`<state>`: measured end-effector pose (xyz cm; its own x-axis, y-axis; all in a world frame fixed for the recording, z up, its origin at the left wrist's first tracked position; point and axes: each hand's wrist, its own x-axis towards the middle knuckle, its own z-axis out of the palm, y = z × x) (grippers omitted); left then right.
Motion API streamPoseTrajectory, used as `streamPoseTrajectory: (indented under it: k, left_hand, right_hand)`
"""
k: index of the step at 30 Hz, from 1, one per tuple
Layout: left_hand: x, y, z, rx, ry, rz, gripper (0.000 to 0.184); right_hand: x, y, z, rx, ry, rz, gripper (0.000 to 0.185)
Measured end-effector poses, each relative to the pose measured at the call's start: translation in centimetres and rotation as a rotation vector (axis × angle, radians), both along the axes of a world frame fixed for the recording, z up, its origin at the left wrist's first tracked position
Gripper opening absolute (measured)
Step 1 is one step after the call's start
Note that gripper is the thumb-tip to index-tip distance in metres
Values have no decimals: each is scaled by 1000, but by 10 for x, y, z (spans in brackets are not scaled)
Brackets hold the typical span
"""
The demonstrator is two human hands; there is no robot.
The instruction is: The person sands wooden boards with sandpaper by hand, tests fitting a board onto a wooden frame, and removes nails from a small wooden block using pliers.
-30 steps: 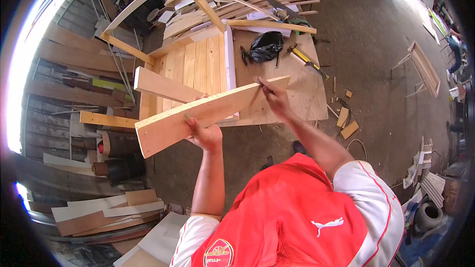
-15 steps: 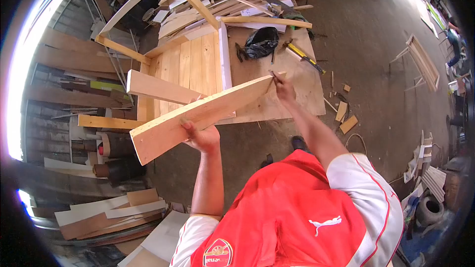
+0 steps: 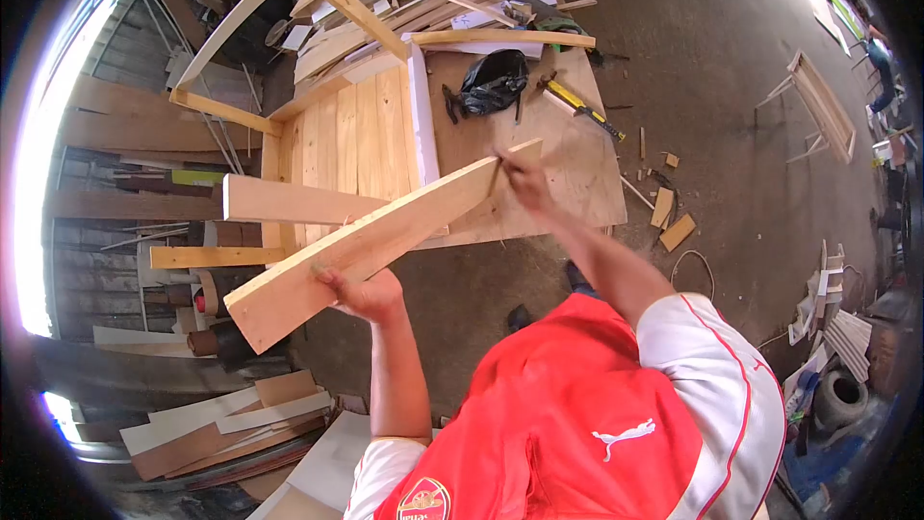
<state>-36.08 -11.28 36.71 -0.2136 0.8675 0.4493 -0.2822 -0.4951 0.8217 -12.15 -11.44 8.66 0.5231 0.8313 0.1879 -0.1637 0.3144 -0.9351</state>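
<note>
A long wooden board [image 3: 385,241] is held up at a slant in front of me, its near end low on the left. My left hand [image 3: 366,294] grips it from below, thumb on the near face and fingers mostly hidden behind. At the board's upper right part, my right hand [image 3: 527,185] is closed in a pinch and slightly blurred. Something small may be between its fingertips, but I cannot make it out. Behind the board stands a wooden frame [image 3: 417,116] with a slatted panel [image 3: 356,125]. Another plank [image 3: 298,200] crosses that frame's near side.
A plywood sheet [image 3: 577,169] carries a black plastic bag [image 3: 494,82] and a yellow-and-black tool [image 3: 582,108]. Offcuts [image 3: 678,232] lie on the floor to the right. Stacked timber [image 3: 443,0] is at the back, with more boards [image 3: 221,424] at lower left.
The board has shifted left and down in view, along with my left hand. My right hand has moved left and a little lower along the board, away from its far end.
</note>
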Motion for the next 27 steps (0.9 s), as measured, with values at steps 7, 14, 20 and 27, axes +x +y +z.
streamPoseTrajectory:
  k: [7, 14, 20, 27]
  left_hand:
    - [-11, 5, -7, -42, 25, 39, 82]
    - [13, 4, 10, -50, -30, 234, 79]
    - [15, 1, 8, -61, -70, 245, 79]
    - [20, -2, 8, -74, -90, 182, 74]
  right_hand:
    - [51, 15, -33, -477, -62, -196, 36]
    - [15, 16, -29, -109, 141, -95, 34]
    - [70, 31, -63, -487, 20, -93, 33]
    - [74, 26, -85, -480, 54, -67, 34]
